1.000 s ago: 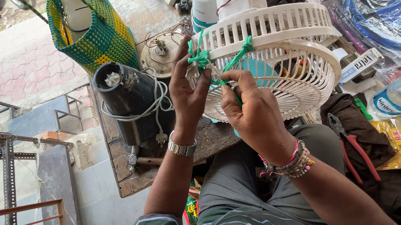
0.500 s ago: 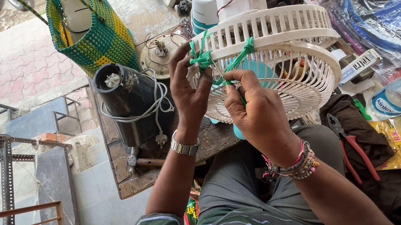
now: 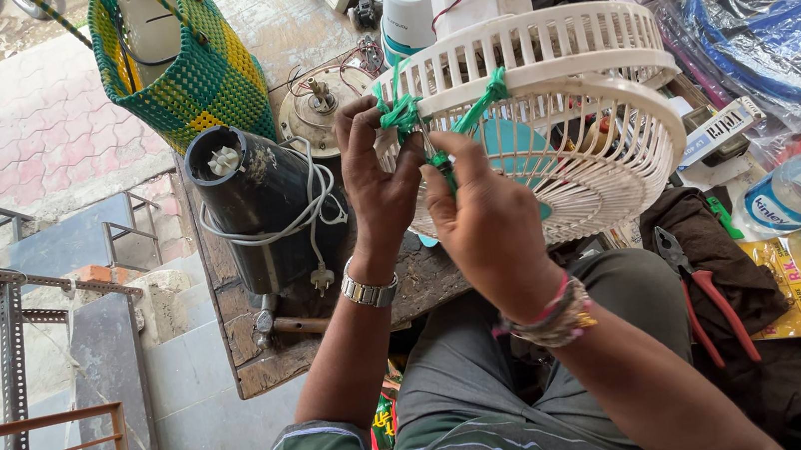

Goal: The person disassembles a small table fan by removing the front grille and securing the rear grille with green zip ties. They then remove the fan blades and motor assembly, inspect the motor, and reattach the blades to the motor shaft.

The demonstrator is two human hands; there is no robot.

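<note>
Left hand: raised against the rim of the white fan guard, its fingers curled and pinched on the knotted end of the green cord.
Right hand: just beside the left one, back of the hand to the camera; its fingers are closed around the lower strand of the cord, though the grip itself is hidden from this angle.
Green cord: lies between the two sets of fingers and runs up over the guard rim; one knot sits at the left fingertips, and a second wrap crosses the rim just beyond the right fingers.
Fan guard: tilted on the person's lap and the edge of the wooden surface, touching both hands; teal blades show through the grille past the right fingers.
Done so far, by my judgement: two lashings already bind the front and rear halves of the guard on this side.
Left to do, by my judgement: the strand in hand looks loose, so the knot is not yet finished; the far rim shows no ties.
Near the fingers: a black motor housing with a white cable stands beyond the left hand; red-handled pliers lie well apart from the right one.
</note>
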